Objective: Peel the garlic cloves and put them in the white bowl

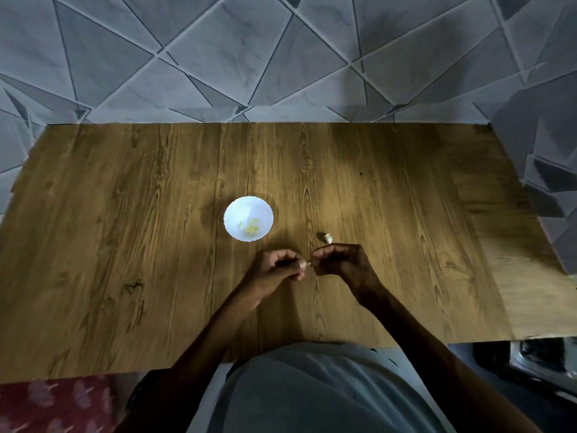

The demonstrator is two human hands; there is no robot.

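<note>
Two-handed: left hand & right hand pinch a garlic clove btwn them; 2nd clove lies nr white bowl.

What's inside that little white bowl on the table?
The white bowl holds a few small yellowish pieces near its bottom, likely peeled garlic. Nothing covers them, but they are too small to count.

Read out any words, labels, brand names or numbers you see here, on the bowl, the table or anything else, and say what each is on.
No text can be read in this view.
white bowl: plain, no mark.
wooden table: wood grain only.
wall tiles: line pattern, no letters.
red cloth: pale pattern, no letters.
garlic clove, pinched by left hand and right hand: no label.
</note>
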